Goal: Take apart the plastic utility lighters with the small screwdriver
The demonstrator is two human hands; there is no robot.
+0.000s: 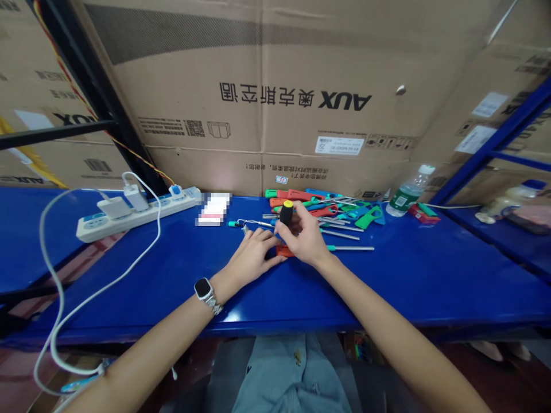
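My right hand [303,234] is closed round a screwdriver with a black and yellow handle [286,213], held upright over an orange-handled lighter [284,250]. The lighter lies flat on the blue table [181,269], its metal tube [355,248] pointing right. My left hand [255,252] presses the lighter's left end, its fingers together. Behind both hands is a pile of red, green and blue lighters [327,209] with metal tubes. The screwdriver's tip is hidden by my fingers.
A white power strip [142,212] with chargers and looping cables lies at the left. Cardboard [301,57] stands behind the table. At the back right are a green-labelled bottle [404,195] and a small red box [424,214]. A blue-capped bottle [514,201] stands further right.
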